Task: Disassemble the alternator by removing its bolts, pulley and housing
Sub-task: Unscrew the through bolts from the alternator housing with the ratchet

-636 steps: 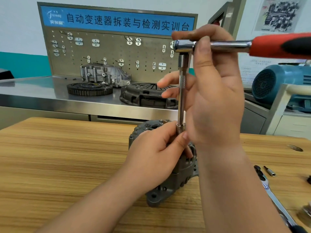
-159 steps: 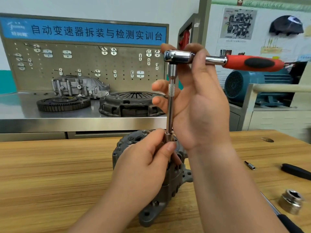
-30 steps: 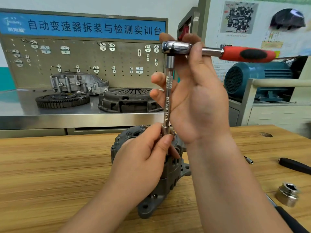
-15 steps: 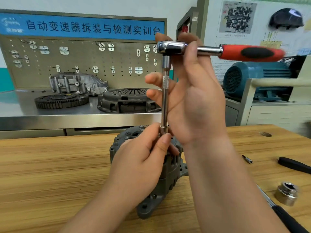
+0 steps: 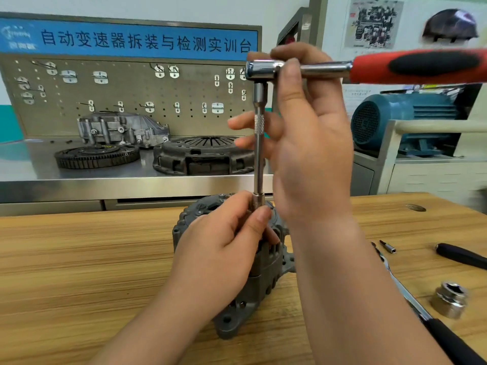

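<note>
Metal on wood
Glossy chrome ratchet (image 5: 326, 70) with matt red-and-black grip; dull grey cast-metal alternator (image 5: 266, 275); grained pale wooden tabletop (image 5: 79, 259).

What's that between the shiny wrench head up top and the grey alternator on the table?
A slim steel extension bar stands upright under the ratchet in the head view; the left hand pinches the socket at its lower end.
</note>
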